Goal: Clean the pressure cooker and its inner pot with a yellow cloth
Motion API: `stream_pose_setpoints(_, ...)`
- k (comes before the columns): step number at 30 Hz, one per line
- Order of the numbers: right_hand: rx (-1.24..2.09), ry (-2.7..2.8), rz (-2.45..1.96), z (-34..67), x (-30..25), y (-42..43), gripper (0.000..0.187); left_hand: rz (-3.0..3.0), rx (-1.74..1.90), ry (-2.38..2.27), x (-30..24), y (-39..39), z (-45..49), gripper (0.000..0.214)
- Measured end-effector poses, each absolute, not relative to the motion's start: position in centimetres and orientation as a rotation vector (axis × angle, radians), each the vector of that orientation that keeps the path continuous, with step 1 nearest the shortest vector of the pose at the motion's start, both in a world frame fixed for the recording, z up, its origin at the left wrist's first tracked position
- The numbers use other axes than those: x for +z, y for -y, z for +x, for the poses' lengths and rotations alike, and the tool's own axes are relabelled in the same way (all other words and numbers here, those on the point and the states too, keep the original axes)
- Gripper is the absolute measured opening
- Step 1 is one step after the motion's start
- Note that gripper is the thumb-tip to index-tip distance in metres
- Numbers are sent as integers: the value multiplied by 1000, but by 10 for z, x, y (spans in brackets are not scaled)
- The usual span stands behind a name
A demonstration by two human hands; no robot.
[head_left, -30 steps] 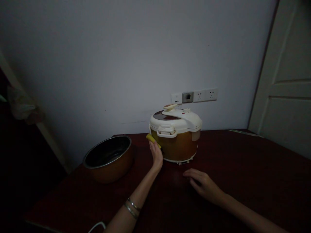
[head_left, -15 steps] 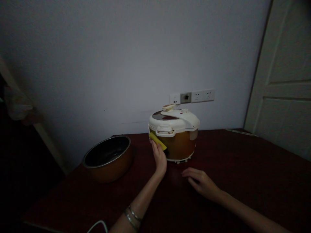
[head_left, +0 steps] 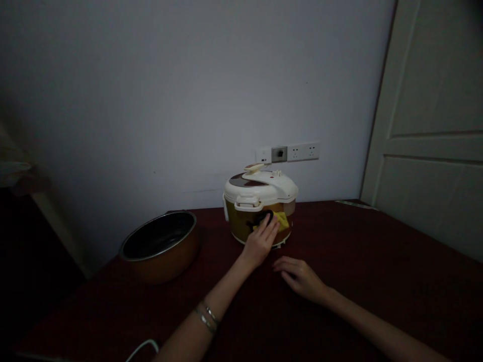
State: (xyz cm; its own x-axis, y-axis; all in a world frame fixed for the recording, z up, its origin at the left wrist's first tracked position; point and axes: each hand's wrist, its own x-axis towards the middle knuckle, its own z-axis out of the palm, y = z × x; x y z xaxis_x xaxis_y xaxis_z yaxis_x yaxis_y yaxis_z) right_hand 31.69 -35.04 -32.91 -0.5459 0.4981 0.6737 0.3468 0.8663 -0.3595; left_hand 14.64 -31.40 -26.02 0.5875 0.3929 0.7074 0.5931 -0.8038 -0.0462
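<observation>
My left hand (head_left: 261,242) presses a yellow cloth (head_left: 281,221) against the front side of an electric pressure cooker (head_left: 237,221). The fingers lie extended over the cloth, whose yellow end shows to their right. The cooker stands upright with its white lid on and its handle up; its body is golden brown with a dark pattern partly behind my fingers. Low in front of the cooker, my right hand (head_left: 302,278) rests by the tabletop with loosely bent fingers, the thumb apart and nothing in it. To the left sits a brown pot (head_left: 166,261) with a dark inside.
The dark red table (head_left: 362,251) meets a pale wall, where a row of sockets (head_left: 302,152) sits behind the cooker. A white cable (head_left: 145,344) curves at the near left edge. A panelled door (head_left: 430,125) stands on the right.
My left hand has slid the yellow cloth rightward across the cooker, from its left side to the front. My right hand stays nearly still. The view has shifted slightly.
</observation>
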Motion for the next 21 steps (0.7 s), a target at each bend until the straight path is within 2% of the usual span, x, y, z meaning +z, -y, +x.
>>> stream_pose_setpoints(6,267,2238,-645,318,-325,353,26,-2686,-754,765,-213,308,147,51)
stream_pose_setpoints(12,265,2255,-642,317,-325,354,26,-2766,-344,522,-254,307,109,47)
stream_pose_setpoints(15,271,2285,-650,317,-326,352,27,-2797,-252,421,-270,305,79,45)
stream_pose_setpoints(18,283,2300,-641,317,-326,352,28,-2798,-142,486,-275,306,49,44)
stream_pose_setpoints(21,324,2294,-643,317,-324,353,27,-2826,-32,633,-274,313,30,55)
